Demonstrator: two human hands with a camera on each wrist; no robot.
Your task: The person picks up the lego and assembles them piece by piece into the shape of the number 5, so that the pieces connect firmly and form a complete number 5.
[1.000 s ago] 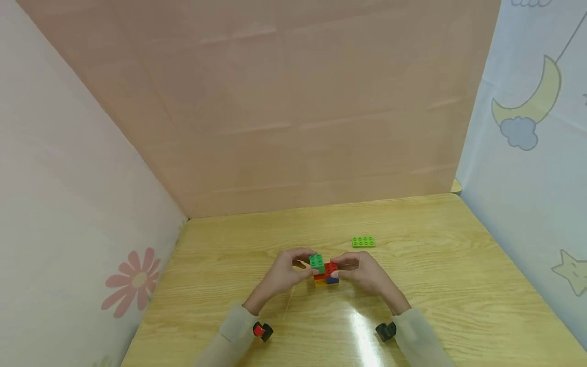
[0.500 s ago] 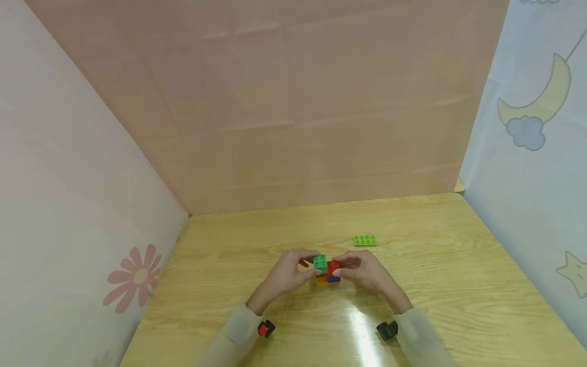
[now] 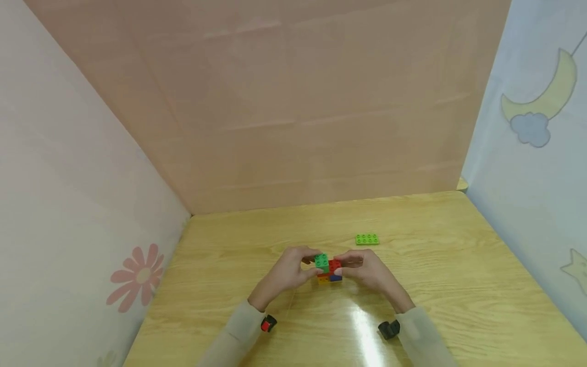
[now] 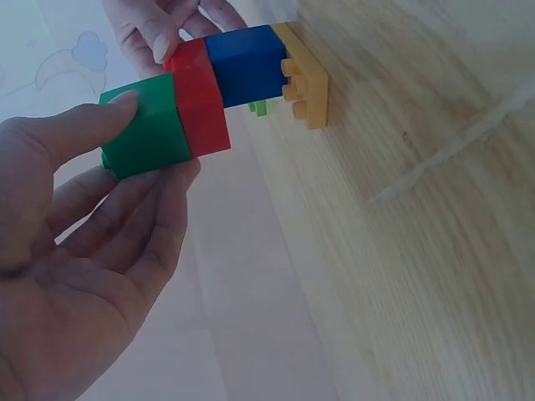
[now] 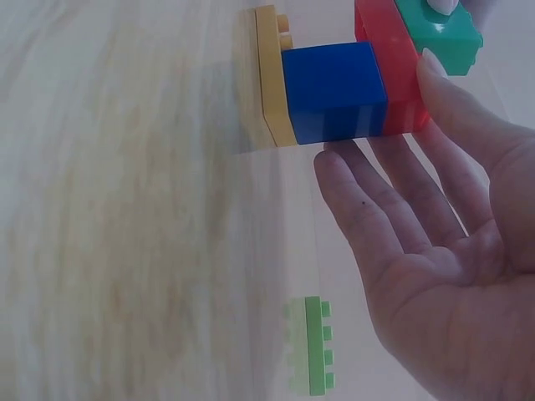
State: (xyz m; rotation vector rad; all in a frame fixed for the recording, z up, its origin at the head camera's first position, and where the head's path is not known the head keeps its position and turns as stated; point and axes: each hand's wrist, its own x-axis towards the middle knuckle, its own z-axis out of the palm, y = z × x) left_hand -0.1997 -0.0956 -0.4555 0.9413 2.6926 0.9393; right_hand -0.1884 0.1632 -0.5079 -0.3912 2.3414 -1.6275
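A small stack of toy building bricks stands on the table between both hands. Its base is a yellow-orange plate [image 4: 309,79] with a blue brick [image 5: 334,92] on its right part. Across the blue brick lies a red brick [image 5: 397,71], overhanging to the left above the plate. On the red brick's left end sits a green brick [image 4: 146,125]. My left hand [image 3: 288,270] pinches the green brick between thumb and fingers. With its thumb in front and fingers behind, my right hand [image 3: 368,271] grips the right end of the red brick.
A flat lime-green plate [image 3: 367,239] lies behind the stack, to the right. The wooden table [image 3: 435,255] meets a pink-brown cloth [image 3: 298,127] at the back and pale printed cloths at both sides.
The green brick looks slightly straighter on the red brick than a second ago. Both hands keep their holds, and the head view has shifted a little.
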